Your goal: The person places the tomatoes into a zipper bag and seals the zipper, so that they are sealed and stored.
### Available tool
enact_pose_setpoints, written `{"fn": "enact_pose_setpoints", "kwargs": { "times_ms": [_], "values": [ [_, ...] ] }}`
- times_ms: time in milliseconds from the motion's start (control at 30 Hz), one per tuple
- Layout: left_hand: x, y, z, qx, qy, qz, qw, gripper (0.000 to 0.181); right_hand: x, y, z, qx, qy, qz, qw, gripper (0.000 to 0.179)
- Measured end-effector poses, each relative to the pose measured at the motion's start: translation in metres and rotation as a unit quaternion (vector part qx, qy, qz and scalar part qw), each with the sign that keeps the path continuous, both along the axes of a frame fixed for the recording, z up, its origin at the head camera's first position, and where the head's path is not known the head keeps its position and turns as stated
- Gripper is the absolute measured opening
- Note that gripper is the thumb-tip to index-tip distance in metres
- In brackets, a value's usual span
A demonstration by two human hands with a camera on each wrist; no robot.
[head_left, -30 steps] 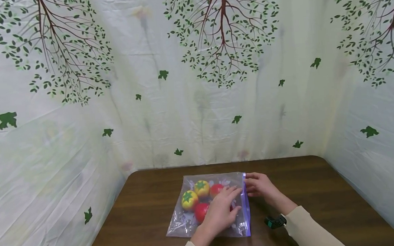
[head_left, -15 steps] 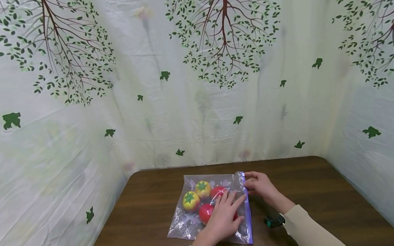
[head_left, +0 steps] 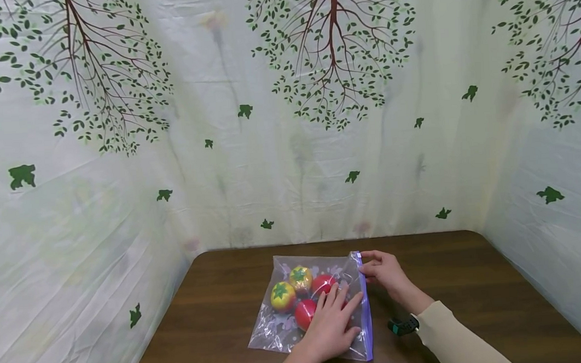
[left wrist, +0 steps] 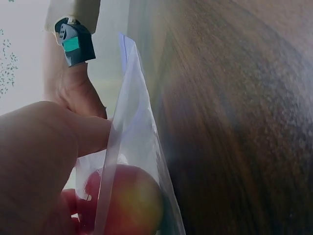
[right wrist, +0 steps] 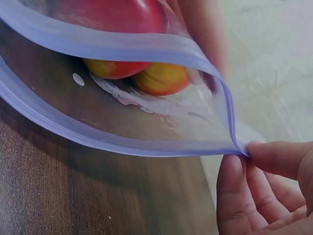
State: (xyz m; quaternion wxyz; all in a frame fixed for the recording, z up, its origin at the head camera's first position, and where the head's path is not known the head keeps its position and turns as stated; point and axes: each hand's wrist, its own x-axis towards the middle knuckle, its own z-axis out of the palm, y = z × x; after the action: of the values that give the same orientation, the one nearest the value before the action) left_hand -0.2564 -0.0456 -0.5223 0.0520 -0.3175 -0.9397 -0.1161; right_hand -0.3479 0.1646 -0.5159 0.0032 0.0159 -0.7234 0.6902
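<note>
A clear zip bag (head_left: 266, 336) with a purple zip edge (head_left: 367, 331) lies on the brown table. Inside are several round fruits: yellow-red ones with green star-shaped tops (head_left: 283, 296) and red ones (head_left: 305, 314). My left hand (head_left: 330, 327) rests on the bag with fingers spread, partly covering the fruit. My right hand (head_left: 386, 275) pinches the far corner of the zip edge between thumb and fingers. In the right wrist view, the bag's mouth (right wrist: 122, 149) gapes between its two purple strips. Through the film in the left wrist view shows a red-yellow fruit (left wrist: 132, 200).
The wooden table (head_left: 217, 295) reaches back to a pale hanging cloth (head_left: 301, 203) printed with trees and leaves, which also runs along both sides. A dark wrist camera (head_left: 403, 326) sits at my right wrist.
My left hand has shifted slightly right and toward me across the bag, uncovering more of a red fruit. The right hand stays at the zip corner. The view has turned slightly left.
</note>
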Motion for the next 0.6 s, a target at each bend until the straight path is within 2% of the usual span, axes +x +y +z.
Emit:
{"fn": "enact_pose_setpoints", "kwargs": {
  "times_ms": [133, 267, 333, 400, 500, 600],
  "values": [
    [0.000, 0.000, 0.002, 0.007, -0.008, 0.001, 0.9999, 0.074, 0.001, 0.001, 0.001, 0.004, -0.002, 0.001, 1.0000, 0.043],
    [-0.003, -0.002, 0.008, 0.031, -0.019, 0.006, 0.9993, 0.064, 0.002, 0.002, 0.002, 0.006, -0.001, 0.011, 0.9999, 0.043],
    [-0.005, -0.003, 0.013, 0.050, -0.003, 0.000, 0.9988, 0.058, 0.002, 0.003, 0.003, 0.003, -0.002, 0.016, 0.9999, 0.044],
    [-0.009, -0.003, 0.019, 0.072, 0.027, -0.011, 0.9970, 0.051, 0.002, 0.003, 0.003, 0.002, -0.004, 0.019, 0.9998, 0.043],
    [-0.017, -0.002, 0.028, 0.115, 0.063, -0.023, 0.9911, 0.042, 0.001, 0.004, 0.004, 0.002, -0.008, 0.021, 0.9997, 0.042],
    [-0.028, -0.002, 0.036, 0.155, 0.052, -0.014, 0.9864, 0.037, 0.001, 0.003, 0.006, 0.005, -0.010, 0.023, 0.9997, 0.040]
  ]
}}
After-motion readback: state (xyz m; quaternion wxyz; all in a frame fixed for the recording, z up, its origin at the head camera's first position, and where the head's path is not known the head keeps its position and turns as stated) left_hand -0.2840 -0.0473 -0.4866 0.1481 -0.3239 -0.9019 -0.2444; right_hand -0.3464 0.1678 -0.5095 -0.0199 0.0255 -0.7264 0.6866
